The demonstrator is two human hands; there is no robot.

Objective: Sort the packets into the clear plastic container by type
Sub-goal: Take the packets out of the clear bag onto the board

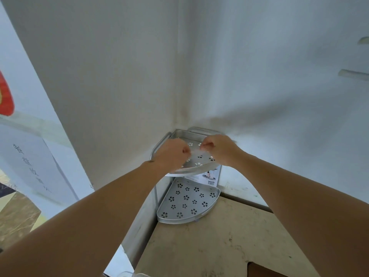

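- Packet [195, 152]: a small, clear, blurred piece pinched between both hands, held above the top shelf [196, 163] of the rack; its type cannot be told.
- Left hand [173, 154]: fingers curled shut, thumb and forefinger nipping the packet's left end.
- Right hand [218, 149]: fingers likewise curled, gripping the packet's right end.
- Rack: a two-tier metal corner unit with flower-shaped holes, set in the far corner of the counter [219, 242] where the two walls meet.
- Bottom shelf [187, 202]: bare.
- A printed card [209, 177] with a barcode stands behind the rack, between the tiers.
- The left forearm hides the rack's left post and part of the top shelf's rim.
- A clear container's rim [127, 273] shows at the counter's near edge, cut off by the frame.
- A white panel [36, 166] with printed characters stands at left.
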